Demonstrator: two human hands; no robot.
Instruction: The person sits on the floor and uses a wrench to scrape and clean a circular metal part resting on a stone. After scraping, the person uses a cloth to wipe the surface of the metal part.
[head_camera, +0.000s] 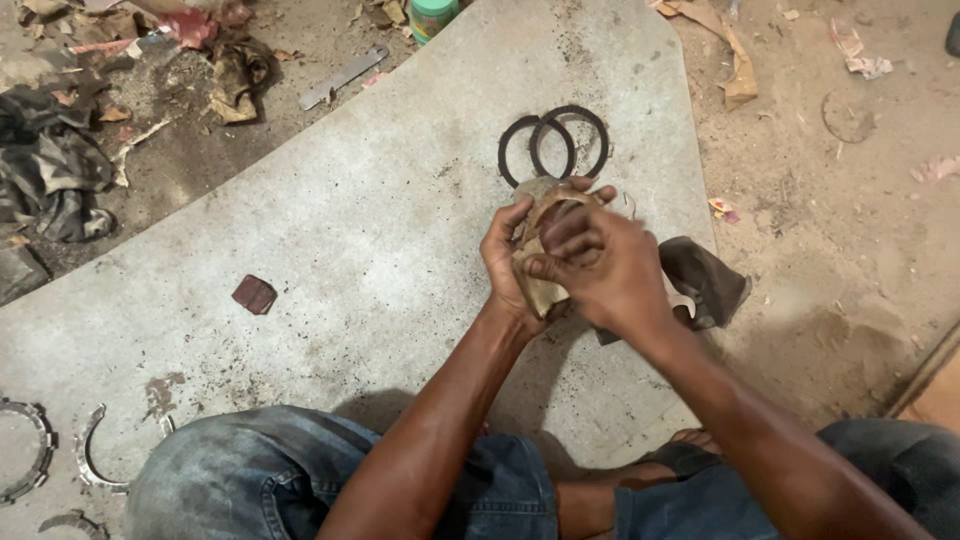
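Both my hands are together over a grey slab (350, 220). My left hand (503, 262) grips a tan ring-shaped plate (540, 290) wrapped in a worn tan piece of paper or cloth, from the left side. My right hand (600, 265) closes over the same ring from the right, fingers curled across its front. Two dark thin rings (553, 143) lie overlapping on the slab just beyond my hands. A dark rag (705, 280) lies under and to the right of my right hand.
A small reddish-brown square piece (254, 294) lies on the slab to the left. Toothed metal rings (40, 450) rest at the lower left. Rags and scraps (60, 160) clutter the upper left dirt floor; a green container (432, 16) stands at the top. My knees in jeans are at the bottom.
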